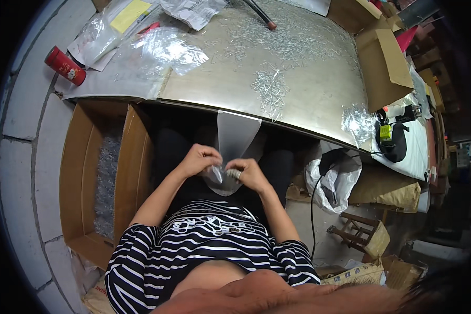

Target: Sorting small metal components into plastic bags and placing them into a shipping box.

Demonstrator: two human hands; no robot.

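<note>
Over my lap, my left hand [200, 159] has its fingers closed in a pinch on a small clear plastic bag [215, 175]. My right hand [249, 174] is close beside it, fingers curled and pinched near the bag's other side; what its fingertips hold is too small to make out. A pale band [233, 173] circles one of its fingers. Behind both hands, a translucent grey chute [235, 131] hangs down from the table's front edge, its lower part partly hidden by the hands and bag.
Many small metal pins [269, 89] are strewn on the metal-topped table [204, 89]. A cardboard box [70, 172] holding clear bags stands at my left. A red can [65, 66] sits at the table's left end. A white sack [335, 180] and wooden stool [361, 234] are at my right.
</note>
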